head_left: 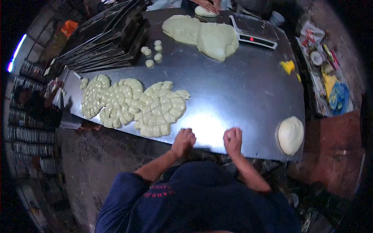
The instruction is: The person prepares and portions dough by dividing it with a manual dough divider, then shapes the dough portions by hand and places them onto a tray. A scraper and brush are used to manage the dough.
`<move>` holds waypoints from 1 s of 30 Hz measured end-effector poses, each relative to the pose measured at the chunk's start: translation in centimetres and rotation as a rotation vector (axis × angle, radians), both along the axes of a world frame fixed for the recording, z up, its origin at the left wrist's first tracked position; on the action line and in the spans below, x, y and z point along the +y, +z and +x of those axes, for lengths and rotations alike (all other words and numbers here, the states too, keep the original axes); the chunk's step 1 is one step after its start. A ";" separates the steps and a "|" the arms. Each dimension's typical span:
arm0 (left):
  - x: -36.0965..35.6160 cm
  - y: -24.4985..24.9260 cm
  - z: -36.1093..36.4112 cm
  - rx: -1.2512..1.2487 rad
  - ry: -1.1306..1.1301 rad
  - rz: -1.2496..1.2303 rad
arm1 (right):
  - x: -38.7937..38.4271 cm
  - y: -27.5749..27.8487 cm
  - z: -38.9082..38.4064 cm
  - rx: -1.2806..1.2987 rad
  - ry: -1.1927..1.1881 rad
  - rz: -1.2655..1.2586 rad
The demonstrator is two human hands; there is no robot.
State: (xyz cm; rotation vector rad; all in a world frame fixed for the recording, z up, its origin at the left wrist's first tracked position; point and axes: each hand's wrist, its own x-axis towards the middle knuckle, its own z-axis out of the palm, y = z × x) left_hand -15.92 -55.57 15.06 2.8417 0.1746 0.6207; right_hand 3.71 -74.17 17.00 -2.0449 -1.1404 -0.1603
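My left hand (183, 141) and my right hand (233, 139) are both curled into loose fists pressed down on the near edge of the steel table (233, 89). Whatever lies under each palm is hidden, so I cannot tell if dough is in them. Just left of my left hand lie three cut rounds of pale dough portions (132, 105), divided into small pieces. A smooth dough ball (290, 134) rests at the table's near right corner, beyond my right hand.
A big mass of dough (202, 35) lies at the far side beside a digital scale (254, 31). Several small dough balls (152, 52) sit by stacked dark baking trays (105, 42). Another person's hands (206, 6) knead dough at the far edge.
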 end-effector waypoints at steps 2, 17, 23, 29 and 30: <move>-2.3 0.5 -0.2 0.073 -0.043 -0.177 | 1.8 -0.1 -2.9 -0.039 0.120 -0.014; 11.2 14.0 -1.6 -0.273 0.164 -1.019 | 20.6 9.8 0.2 0.685 0.363 -0.003; 27.5 17.4 0.7 -0.347 0.569 -0.315 | 36.3 8.4 4.6 0.020 0.336 -0.110; 22.7 12.3 -14.3 -0.135 1.030 -0.859 | 29.5 0.3 2.1 -0.083 0.761 -0.141; 21.0 11.0 -16.1 0.087 1.208 -0.855 | 29.0 0.3 1.0 0.166 0.685 -0.183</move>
